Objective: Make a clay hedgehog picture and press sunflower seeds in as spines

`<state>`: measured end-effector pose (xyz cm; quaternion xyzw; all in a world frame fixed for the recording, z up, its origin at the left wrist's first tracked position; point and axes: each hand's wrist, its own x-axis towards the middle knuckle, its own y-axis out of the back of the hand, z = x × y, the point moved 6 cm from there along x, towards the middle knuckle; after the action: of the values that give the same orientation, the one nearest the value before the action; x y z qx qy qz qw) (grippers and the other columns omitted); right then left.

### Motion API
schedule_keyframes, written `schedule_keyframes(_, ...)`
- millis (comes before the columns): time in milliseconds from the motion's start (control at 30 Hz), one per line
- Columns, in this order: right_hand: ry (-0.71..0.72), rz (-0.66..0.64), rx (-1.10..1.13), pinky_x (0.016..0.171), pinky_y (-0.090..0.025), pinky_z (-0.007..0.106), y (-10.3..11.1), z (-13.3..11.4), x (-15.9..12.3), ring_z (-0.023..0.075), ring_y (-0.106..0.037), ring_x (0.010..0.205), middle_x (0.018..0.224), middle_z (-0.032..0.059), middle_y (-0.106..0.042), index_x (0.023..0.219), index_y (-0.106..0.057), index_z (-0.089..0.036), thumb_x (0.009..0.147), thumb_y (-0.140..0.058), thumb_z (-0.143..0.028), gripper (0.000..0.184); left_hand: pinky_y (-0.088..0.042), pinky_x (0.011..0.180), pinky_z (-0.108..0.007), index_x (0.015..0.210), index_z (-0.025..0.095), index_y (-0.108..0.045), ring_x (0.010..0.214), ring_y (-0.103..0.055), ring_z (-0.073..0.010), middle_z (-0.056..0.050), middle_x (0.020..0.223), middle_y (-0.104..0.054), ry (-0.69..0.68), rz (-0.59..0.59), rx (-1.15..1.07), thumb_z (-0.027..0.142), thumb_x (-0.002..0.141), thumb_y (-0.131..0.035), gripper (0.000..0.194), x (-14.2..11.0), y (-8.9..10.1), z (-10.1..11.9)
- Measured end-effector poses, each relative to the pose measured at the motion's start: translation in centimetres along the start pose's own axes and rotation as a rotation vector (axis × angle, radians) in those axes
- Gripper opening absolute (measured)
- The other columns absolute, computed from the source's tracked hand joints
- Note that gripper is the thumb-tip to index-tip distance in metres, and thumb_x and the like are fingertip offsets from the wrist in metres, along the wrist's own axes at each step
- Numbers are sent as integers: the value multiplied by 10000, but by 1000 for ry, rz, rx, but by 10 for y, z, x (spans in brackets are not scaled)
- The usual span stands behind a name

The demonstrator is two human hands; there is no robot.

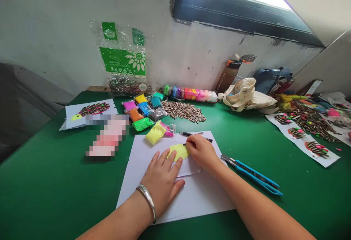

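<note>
"Item?"
"Yellow modelling clay [178, 151], on white paper [192, 199]: soft, light, best taken by its edge."
"Hands?"
"Left hand [161, 183] open, flat on paper; right hand [201, 152] curled beside black pen [196, 134], grip unclear."

A pixelated patch [106, 135] hides something on the tabletop [41, 185]; the right hand [203, 152] covers part of a black pen [186, 134].
</note>
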<state>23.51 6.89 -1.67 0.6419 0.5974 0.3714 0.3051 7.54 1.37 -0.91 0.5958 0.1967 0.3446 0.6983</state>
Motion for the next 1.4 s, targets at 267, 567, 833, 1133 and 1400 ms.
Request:
schedule_keyframes(267, -21, -29, -10, 676, -366, 265, -2, -1, 2, 171, -558, 772, 818, 37, -649, 779, -621, -202, 830, -480, -183, 151, -330, 1071, -580, 1314, 213, -539, 1327, -403, -344, -125, 1413, -496, 13, -20, -16, 471, 909, -493, 482, -1, -2, -1)
schedule_keyframes(567, -34, -39, 20, 635, -373, 247, 0, -10, 8, 160, -565, 727, 780, 21, -655, 764, -628, -205, 822, -488, -181, 153, -321, 1071, -590, 1307, 213, -545, 1323, -402, -346, -128, 1398, -509, 21, -1, -34, 462, 902, -515, 476, -2, -1, -1)
schedule_keyframes(833, 46, 7, -34, 684, -368, 267, -8, -15, 2, 170, -541, 756, 781, 31, -610, 736, -580, -207, 848, -474, -171, 158, -327, 1071, -567, 1308, 220, -540, 1314, -414, -336, -113, 1391, -520, 15, 11, -17, 483, 904, -497, 484, -3, -2, 0)
schedule_keyframes(1133, 20, 18, -10, 677, -359, 263, -7, -15, 0, 167, -544, 774, 799, 25, -615, 749, -588, -215, 859, -485, -181, 155, -306, 1083, -569, 1324, 228, -520, 1327, -393, -330, -103, 1406, -505, 19, 31, -8, 482, 915, -475, 483, -3, -5, -1)
schedule_keyframes(1400, 59, -5, -29, 667, -348, 251, -11, -21, 0, 158, -543, 775, 824, 24, -612, 773, -592, -220, 871, -492, -173, 148, -288, 1090, -561, 1339, 219, -494, 1332, -373, -325, -105, 1408, -496, 5, 53, 16, 430, 906, -506, 481, -5, -6, 0)
